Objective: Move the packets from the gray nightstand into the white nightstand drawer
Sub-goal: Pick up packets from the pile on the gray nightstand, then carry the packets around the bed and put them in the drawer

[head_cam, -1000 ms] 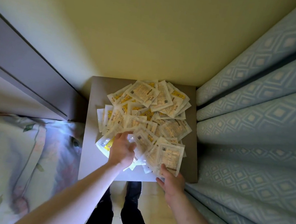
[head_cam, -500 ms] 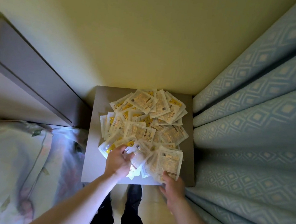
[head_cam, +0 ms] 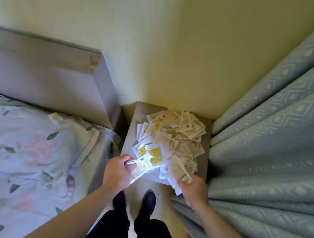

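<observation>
Reaching over the gray nightstand (head_cam: 128, 141), left hand (head_cam: 117, 170) and right hand (head_cam: 195, 187) each grasp packets (head_cam: 172, 133).

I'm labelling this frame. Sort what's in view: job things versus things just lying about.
Job: packets, gray nightstand, left hand and right hand, each gripping packets.
Lying about: bed, headboard, curtain, stray packet on the bed.
</observation>
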